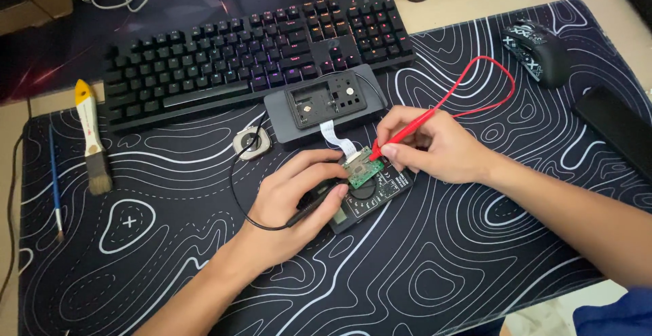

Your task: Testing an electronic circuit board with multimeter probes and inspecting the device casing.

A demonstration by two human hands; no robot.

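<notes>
Circuit board (pixel 363 167) — small, green, lying on top of a black multimeter (pixel 370 197) near the middle of the desk mat (pixel 421 268). A white ribbon cable (pixel 337 136) is running from the board up to a grey device (pixel 324 105) with its back panel opened, sitting just below the keyboard (pixel 255 54).

Right hand (pixel 435 149) is pinching a red probe (pixel 401 134) between thumb and fingers, its tip touching the board's right edge; the red wire (pixel 485 81) is looping away to the upper right.

Left hand (pixel 292 200) is gripping a black probe (pixel 316 203), fingers curled round it, fingertips resting against the board's left edge; the black wire (pixel 234 180) is curving off to the left.

Nearby items — a small round part (pixel 251 142) lying just left of the grey device; a flat brush (pixel 93 142) with a white and yellow handle and a thin blue brush (pixel 54 180) at the mat's left edge; a patterned mouse (pixel 536 50) at upper right.
</notes>
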